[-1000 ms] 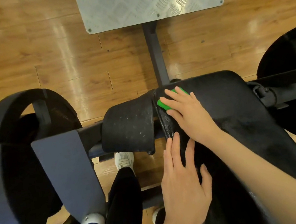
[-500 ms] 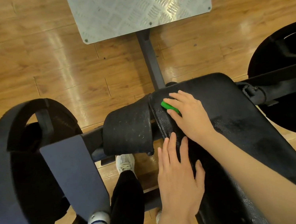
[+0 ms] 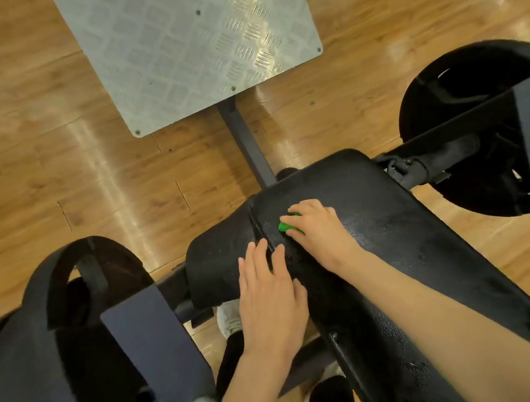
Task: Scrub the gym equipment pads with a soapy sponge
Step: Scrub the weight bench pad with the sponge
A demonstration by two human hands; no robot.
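Since a second ago, our left hand [image 3: 269, 298] slid forward, fingers flat across both pads. Our right hand [image 3: 321, 233] grips the green sponge [image 3: 286, 226] on the main pad [image 3: 399, 235].

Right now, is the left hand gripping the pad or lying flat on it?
Flat. The left hand rests with straight, spread fingers across the pad edge, holding nothing.

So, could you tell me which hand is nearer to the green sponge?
The right. The right hand lies on top of the green sponge, pressing it to the long black pad. The left hand rests flat beside it, nearer the person, across the seam.
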